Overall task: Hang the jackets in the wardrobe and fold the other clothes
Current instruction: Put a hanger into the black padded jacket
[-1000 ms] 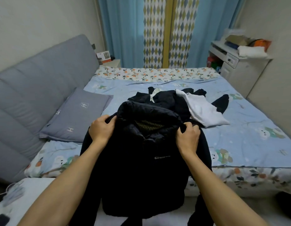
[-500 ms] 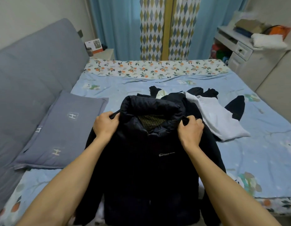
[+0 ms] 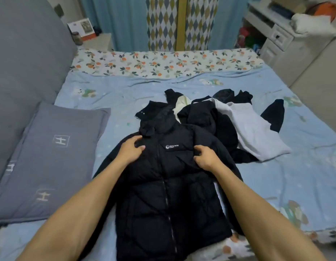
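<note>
Hidden/cut off: grey headboard (image 3: 27, 59) runs out of frame top and left. Grey pillow (image 3: 50, 162) against it is clipped at the left edge. Black puffer jacket (image 3: 171, 194) has its hem cut by the bottom edge, and its left sleeve is mostly under the left forearm. Chest logo text is too small to read. Both forearms leave the frame at the bottom.

Left hand (image 3: 130, 150): on the jacket's shoulder just below the collar, fingers curled into the fabric, thumb out toward the zip. Reads as a grip on the jacket.

Jacket lies flat, front up, zipped, on the blue printed bed (image 3: 295, 185), near edge, collar pointing away from the camera.

Right hand (image 3: 205, 157): on the other shoulder, right of the logo, fingers curled and bunching fabric. Also gripping the jacket.

Behind and right of the collar: pile of clothes (image 3: 216, 121), dark items tangled, can't separate individual garments. A cream piece pokes out near the collar. Light grey garment (image 3: 257, 136) drapes over the pile's right side, with a dark sleeve beyond it.

Far right: white cabinet (image 3: 280, 36), stuff on top blurred.
</note>
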Demonstrator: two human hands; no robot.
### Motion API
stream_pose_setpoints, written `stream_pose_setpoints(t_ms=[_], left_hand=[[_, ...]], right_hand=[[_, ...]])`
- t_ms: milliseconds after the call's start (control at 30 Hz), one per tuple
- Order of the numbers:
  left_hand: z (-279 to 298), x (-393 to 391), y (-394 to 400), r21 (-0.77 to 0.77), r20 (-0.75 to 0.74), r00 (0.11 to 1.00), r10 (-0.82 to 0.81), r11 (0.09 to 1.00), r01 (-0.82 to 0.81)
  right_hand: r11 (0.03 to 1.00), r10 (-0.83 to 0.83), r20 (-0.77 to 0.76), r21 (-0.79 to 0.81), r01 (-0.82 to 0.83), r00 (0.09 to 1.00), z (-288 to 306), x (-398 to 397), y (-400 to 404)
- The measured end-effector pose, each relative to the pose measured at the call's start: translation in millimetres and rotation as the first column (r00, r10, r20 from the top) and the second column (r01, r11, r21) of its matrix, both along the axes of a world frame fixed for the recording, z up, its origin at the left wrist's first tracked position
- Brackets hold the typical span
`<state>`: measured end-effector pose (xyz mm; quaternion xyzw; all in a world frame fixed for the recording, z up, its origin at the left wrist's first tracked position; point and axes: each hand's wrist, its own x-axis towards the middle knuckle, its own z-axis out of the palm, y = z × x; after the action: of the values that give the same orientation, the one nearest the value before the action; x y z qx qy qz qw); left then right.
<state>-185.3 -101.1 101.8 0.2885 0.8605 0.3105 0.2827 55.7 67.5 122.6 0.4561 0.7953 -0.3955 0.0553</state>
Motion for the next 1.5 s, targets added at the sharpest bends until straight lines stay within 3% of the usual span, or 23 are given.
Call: stream_pose_setpoints(t_ms=[167, 400, 500, 667, 800, 900, 1000, 1133, 1167, 1267, 1367, 1500], left_hand=[[-33, 57, 0, 0.006, 0.091, 0.993, -0.08, 0.997, 0.079], [-26, 136, -22, 0.107, 0.186, 0.98, -0.074, 0.993, 0.055], [-11, 159, -43, 0.136, 0.198, 0.98, -0.013, 0.991, -0.014], [17, 207, -111, 0.164, 0.123, 0.955, 0.269, 0.944, -0.287], [32, 252, -186, 0.129, 0.08, 0.863, 0.499, 0.853, -0.505], [40, 287, -244, 0.038, 0.113, 0.776, 0.621, 0.778, -0.628], [51, 334, -321, -0.004, 0.063, 0.649, 0.758, 0.65, -0.76], [65, 403, -417, -0.032, -0.134, 0.478, 0.868, 0.478, -0.878], [66, 409, -425, -0.045, -0.166, 0.475, 0.864, 0.475, -0.879], [74, 454, -501, -0.049, -0.164, 0.354, 0.921, 0.351, -0.935], [73, 492, -577, 0.058, -0.182, 0.19, 0.965, 0.203, -0.977], [84, 529, -663, 0.151, -0.252, 0.058, 0.966, 0.098, -0.984]], right_hand=[[0.988, -0.084, 0.061, -0.126, 0.091, 0.995, -39, 53, -22], [0.989, -0.142, -0.113, -0.063, 0.136, 0.983, -44, 102, -57], [0.996, -0.083, -0.18, -0.049, 0.075, 0.98, -41, 109, -73], [0.958, 0.255, -0.288, -0.05, -0.281, 0.923, -19, 96, -107], [0.791, 0.559, -0.368, -0.03, -0.611, 0.743, 3, 76, -157], [0.619, 0.729, -0.379, 0.007, -0.786, 0.571, 14, 67, -208], [0.384, 0.859, -0.382, 0.038, -0.923, 0.342, 25, 67, -280], [0.099, 0.921, -0.384, 0.074, -0.992, 0.063, 38, 80, -377], [0.072, 0.927, -0.374, 0.083, -0.994, 0.036, 40, 79, -385], [-0.067, 0.915, -0.389, 0.109, -0.992, -0.104, 48, 89, -465], [-0.189, 0.899, -0.375, 0.137, -0.972, -0.227, 60, 102, -551], [-0.294, 0.855, -0.394, 0.168, -0.941, -0.337, 75, 120, -664]])
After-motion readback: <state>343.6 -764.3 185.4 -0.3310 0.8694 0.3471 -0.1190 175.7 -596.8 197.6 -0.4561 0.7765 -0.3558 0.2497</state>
